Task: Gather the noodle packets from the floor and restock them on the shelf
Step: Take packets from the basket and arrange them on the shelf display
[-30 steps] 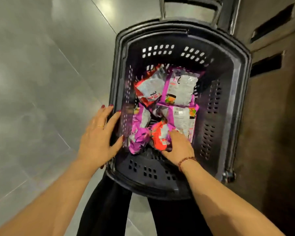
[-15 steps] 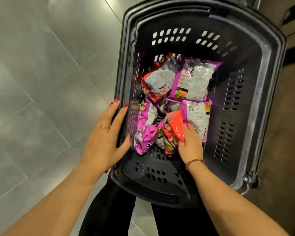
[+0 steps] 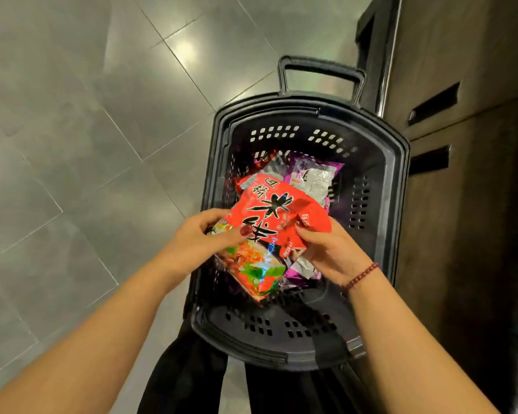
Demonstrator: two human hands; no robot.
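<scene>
Both hands have come together since half a second ago. The left hand has left the left rim of the basket, the right hand has risen from among the packets, and the two now hold one red noodle packet above the basket's middle.

The left hand pinches the packet's left edge, thumb on top and fingers curled beneath. The right hand, with a bead bracelet at its wrist, grips the crumpled right edge. A purple wrapper shows just under it, but I cannot tell whether it is held too.

To do this lift well, I would keep the grip on the film edges rather than squeezing the noodle block, bring the packet clear of the rim, and flatten it before shelving.

It is glossy crinkled red film with large black characters and a picture of food at its near end.

Purple packets lie toward the basket's far edge. Beyond that edge stands the handle, with a dark cabinet at right.
</scene>
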